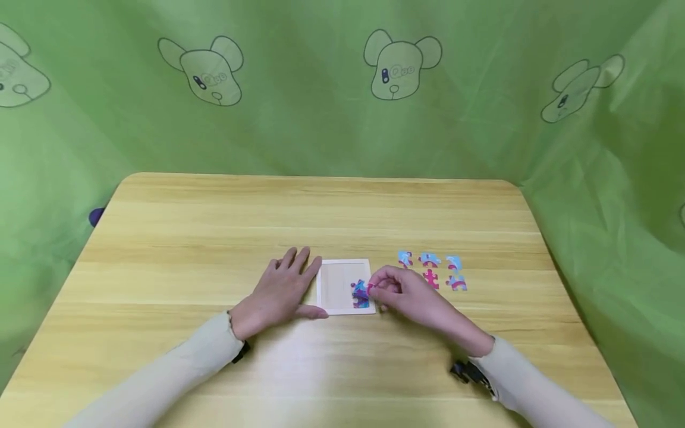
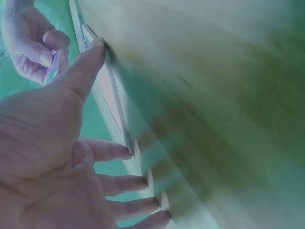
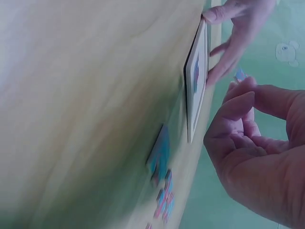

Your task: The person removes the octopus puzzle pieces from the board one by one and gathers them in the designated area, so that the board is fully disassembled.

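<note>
A square puzzle tray (image 1: 343, 261) with a pale rim lies on the table. My left hand (image 1: 279, 291) is spread beside it, with the thumb at the near left corner and the index finger at the far left one. My right hand (image 1: 409, 295) pinches a small puzzle piece (image 2: 54, 68) between thumb and fingers over the tray's right side. Below that piece, blue and purple puzzle pieces (image 1: 361, 303) sit in the tray's near right corner. In the right wrist view, the tip of the held piece (image 3: 240, 74) shows past my fingertips.
Right of the tray lie several loose pieces, among them a blue-and-pink piece (image 1: 430, 260) in the far row and a pink piece (image 1: 430, 279) partly behind my right hand. The wooden table (image 1: 321, 208) meets a green curtain (image 1: 305, 137) at its back edge.
</note>
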Motion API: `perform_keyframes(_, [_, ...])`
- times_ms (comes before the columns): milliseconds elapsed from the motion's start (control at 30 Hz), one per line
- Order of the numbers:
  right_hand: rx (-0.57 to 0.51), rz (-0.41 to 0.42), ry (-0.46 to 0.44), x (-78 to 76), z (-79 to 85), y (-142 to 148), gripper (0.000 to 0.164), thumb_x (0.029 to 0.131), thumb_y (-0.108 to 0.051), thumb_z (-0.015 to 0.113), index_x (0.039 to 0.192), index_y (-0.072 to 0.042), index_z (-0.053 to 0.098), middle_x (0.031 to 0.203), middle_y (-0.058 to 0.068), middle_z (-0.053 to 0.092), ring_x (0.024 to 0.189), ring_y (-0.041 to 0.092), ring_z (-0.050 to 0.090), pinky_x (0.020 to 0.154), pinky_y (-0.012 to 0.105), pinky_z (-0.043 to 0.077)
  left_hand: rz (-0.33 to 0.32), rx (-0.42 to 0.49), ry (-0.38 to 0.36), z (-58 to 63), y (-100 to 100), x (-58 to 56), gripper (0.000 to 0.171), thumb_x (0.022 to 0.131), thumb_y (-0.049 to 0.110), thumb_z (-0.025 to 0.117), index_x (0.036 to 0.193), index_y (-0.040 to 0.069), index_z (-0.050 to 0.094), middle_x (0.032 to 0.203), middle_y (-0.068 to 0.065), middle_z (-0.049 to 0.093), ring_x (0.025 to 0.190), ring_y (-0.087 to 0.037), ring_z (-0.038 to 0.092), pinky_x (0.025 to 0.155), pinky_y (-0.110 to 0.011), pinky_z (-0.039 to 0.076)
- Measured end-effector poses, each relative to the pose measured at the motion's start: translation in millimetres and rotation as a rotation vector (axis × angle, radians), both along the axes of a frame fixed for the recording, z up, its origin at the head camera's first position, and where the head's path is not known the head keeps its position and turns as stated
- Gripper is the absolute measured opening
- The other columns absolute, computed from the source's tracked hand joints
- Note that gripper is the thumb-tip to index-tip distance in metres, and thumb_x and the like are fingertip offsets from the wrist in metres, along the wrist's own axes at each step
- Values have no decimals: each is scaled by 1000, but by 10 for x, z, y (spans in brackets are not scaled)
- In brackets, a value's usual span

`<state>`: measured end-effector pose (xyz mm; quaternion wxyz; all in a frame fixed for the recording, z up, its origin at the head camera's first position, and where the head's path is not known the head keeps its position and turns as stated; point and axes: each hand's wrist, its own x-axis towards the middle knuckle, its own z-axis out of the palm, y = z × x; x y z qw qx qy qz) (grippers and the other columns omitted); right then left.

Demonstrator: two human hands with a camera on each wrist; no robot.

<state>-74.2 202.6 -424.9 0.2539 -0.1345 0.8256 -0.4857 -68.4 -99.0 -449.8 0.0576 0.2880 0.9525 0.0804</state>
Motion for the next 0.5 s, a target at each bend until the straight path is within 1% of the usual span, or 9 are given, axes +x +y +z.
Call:
perform_keyframes(67, [-10,-15,-5,19,17,71,14,106,-16,73,115,-4,70,91,16,72,75,30,64,61,26,49,-2,-2,-2,6,5,-2,109,88,74,77,162,1,46,163,-32,41,146,-55,43,102,-68,50])
perform_keyframes(133, [-20,-28,9,39,39,139,15,107,-15,72,116,-3,70,91,17,71,76,33,66,62,27,50,-1,-1,-5,11,6,-2,109,88,74,78,162,1,46,163,-32,41,146,-55,42,102,-68,50])
perform_keyframes(200, [-31,-42,30,61,51,209,15,107,-14,71,117,-2,69,91,18,70,76,33,65,62,27,51,2,0,-8,16,5,-1,109,88,74,78,162,1,46,163,-32,41,147,-55,42,102,-68,50])
perform_keyframes(333, [-34,-87,75,106,53,360,17,108,-17,71,117,-3,71,91,17,69,74,29,62,60,26,47,12,5,-14,20,-2,5,108,88,73,78,163,2,45,164,-32,40,148,-55,41,104,-68,48])
perform_keyframes(500, [-31,-126,90,166,41,572,19,109,-17,70,122,-3,72,93,17,68,75,30,62,58,26,47,10,13,-9,18,-4,15,107,89,72,78,163,2,46,164,-32,41,148,-55,41,104,-69,47])
